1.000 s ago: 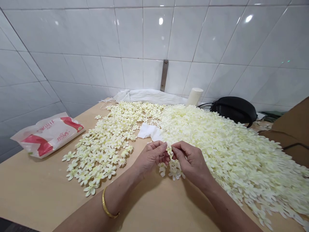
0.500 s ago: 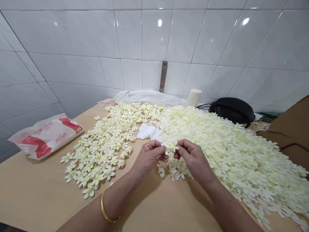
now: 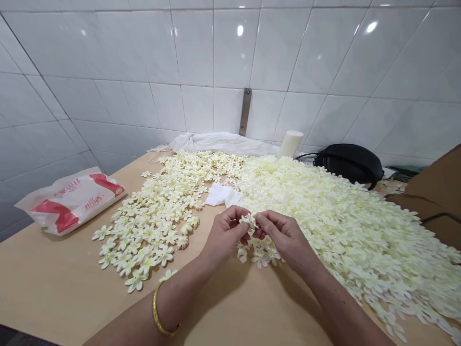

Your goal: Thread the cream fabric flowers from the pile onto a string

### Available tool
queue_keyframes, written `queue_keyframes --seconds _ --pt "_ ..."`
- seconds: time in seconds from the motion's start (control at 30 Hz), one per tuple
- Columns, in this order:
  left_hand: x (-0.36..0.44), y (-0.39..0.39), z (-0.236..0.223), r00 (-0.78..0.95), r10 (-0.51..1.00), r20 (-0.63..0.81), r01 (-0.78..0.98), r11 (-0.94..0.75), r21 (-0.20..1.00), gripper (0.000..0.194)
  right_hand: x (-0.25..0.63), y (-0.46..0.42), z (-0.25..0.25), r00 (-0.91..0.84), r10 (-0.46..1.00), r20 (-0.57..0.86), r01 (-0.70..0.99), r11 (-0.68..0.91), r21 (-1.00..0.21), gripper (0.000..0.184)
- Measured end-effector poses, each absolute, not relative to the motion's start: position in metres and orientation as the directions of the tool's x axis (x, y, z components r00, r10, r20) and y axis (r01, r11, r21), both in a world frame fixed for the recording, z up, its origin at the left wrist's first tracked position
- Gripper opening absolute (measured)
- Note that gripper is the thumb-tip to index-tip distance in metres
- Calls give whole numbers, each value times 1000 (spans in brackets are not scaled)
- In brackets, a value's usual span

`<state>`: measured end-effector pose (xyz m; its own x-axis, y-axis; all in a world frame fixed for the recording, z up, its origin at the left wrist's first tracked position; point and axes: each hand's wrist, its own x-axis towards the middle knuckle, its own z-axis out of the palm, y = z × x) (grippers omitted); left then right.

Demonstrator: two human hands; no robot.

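Note:
Between the fingertips of my left hand (image 3: 229, 229) and my right hand (image 3: 280, 231) is a small cream artificial flower (image 3: 248, 220). Both hands are closed in a pinch on it, just above the table. A few loose white flowers (image 3: 261, 254) lie under my fingers. To the right spreads a deep heap of pale white petal flowers (image 3: 345, 230). On the left lies a looser, thinner spread of cream flowers (image 3: 151, 235), with yellowish centres. My left wrist carries a gold bangle (image 3: 158, 312). Fingertips partly hide the pinched flower.
A white tissue (image 3: 221, 194) lies between the two groups of flowers. At the left sits a red and white plastic packet (image 3: 75, 199). Along the tiled wall are a cream cylinder (image 3: 290, 143), a black bag (image 3: 349, 164) and white sheeting (image 3: 219, 142). Brown cardboard (image 3: 432, 197) stands far right.
The flower between my hands has turned and shows its petals bunched more closely than half a second ago. My hands have drawn a little closer together. A flower beside my left forearm now shows more.

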<state>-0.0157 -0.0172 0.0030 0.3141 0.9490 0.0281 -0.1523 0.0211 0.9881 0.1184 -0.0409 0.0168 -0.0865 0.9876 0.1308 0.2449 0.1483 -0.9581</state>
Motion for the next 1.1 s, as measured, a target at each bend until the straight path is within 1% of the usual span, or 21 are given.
queue_keyframes --seconds 0.13,0.23,0.3,0.33,0.4,0.47,0.6,0.67,0.73,0.8,0.87,0.97,1.03,1.1 --pt "-13 -19 0 310 946 92 -82 -70 994 14 119 -40 15 -64 995 79 221 91 -971 27" --pt "-13 -21 0 283 952 120 -102 -95 990 30 121 -37 11 -15 998 56 169 57 -984 31" --pt "-14 -21 2 263 960 100 -130 -67 989 42 122 -36 9 0 999 46 139 45 -989 34" --pt "-14 -21 3 265 961 84 -132 -51 990 44 122 -35 8 1 999 42 135 42 -990 35" --pt "-15 -21 4 285 957 49 -106 -19 994 40 122 -35 6 -2 999 44 142 44 -989 34" --pt "-16 -19 4 298 955 -2 -98 33 995 32 123 -34 5 9 999 44 143 43 -989 33" --pt "-16 -13 -1 318 942 -107 -263 195 945 23 125 -34 7 101 993 65 176 46 -983 34" --pt "-16 -12 -3 322 938 -128 -280 223 934 25 125 -35 9 112 989 93 230 65 -971 35" --pt "-15 -13 -3 314 944 -103 -225 179 958 27 122 -37 11 72 988 135 292 108 -950 35" --pt "-14 -16 -2 287 957 -50 -149 96 984 24 119 -39 11 32 983 183 350 160 -923 35" --pt "-13 -19 0 237 971 3 -80 17 997 20 117 -40 10 36 973 227 396 195 -897 35" --pt "-12 -21 1 178 980 85 38 -93 995 19 115 -39 8 28 969 245 393 215 -894 26" --pt "-12 -21 0 174 974 144 104 -164 981 19 115 -39 7 7 974 227 366 209 -907 21" --pt "-12 -21 -2 177 966 191 144 -217 965 19 116 -39 8 9 978 210 373 192 -908 19"
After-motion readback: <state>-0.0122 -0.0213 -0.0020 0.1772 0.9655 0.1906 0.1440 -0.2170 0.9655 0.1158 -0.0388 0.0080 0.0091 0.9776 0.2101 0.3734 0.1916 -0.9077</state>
